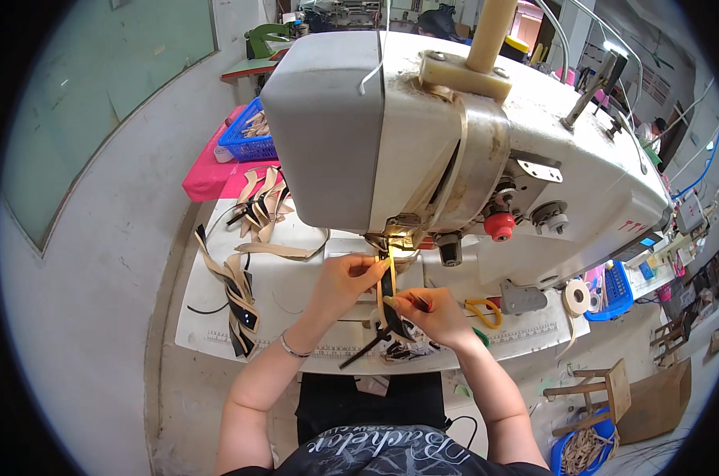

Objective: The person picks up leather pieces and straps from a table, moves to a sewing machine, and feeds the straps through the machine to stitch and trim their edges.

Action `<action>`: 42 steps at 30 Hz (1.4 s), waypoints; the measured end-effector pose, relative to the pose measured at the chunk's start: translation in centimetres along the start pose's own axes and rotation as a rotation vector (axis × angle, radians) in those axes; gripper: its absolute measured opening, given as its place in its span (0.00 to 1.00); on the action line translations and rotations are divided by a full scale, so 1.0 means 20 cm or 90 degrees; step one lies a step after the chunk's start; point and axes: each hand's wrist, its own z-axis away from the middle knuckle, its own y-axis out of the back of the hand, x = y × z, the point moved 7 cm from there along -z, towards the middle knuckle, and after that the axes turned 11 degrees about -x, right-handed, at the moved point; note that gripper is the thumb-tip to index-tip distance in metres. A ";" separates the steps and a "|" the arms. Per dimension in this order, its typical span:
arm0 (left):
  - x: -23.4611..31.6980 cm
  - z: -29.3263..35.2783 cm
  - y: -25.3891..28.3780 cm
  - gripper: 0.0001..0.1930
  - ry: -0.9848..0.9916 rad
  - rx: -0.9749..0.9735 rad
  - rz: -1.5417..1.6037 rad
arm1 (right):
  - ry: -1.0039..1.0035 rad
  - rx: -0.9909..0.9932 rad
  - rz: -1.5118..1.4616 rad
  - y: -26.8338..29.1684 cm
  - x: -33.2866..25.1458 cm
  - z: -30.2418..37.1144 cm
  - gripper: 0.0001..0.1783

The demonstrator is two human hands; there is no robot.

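Under the lit needle area of a large white sewing machine (435, 159) lies a black and tan strap (386, 289), running from the presser foot toward me. My left hand (347, 279) pinches the strap's upper part with thumb and forefinger, just below the foot. Lower down, on its right edge, my right hand (437, 316) has its fingers closed on the same strap. A small dark red item shows among the right fingers; its kind cannot be made out. The strap's near end hangs over a black strip (363, 351) and small scraps on the white table (296, 321).
More tan and black straps (236, 297) lie at the table's left, near a blue basket (252, 135) on pink cloth. Yellow-handled scissors (484, 312) and a tape roll (577, 297) are on the right. A wooden stool (605, 389) stands beyond.
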 end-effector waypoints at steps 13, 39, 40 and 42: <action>0.02 0.01 0.03 0.12 -0.069 0.052 -0.122 | 0.008 0.021 -0.068 0.05 0.01 -0.06 0.15; -0.01 0.04 0.00 0.09 -0.043 -0.050 -0.049 | 0.109 0.064 -0.137 0.01 -0.01 -0.15 0.14; -0.03 0.01 0.01 0.09 -0.043 -0.066 -0.033 | 0.108 0.068 -0.150 0.01 -0.01 -0.15 0.14; -0.02 -0.04 0.04 0.09 -0.044 -0.080 -0.016 | 0.108 0.070 -0.163 0.01 -0.03 -0.13 0.14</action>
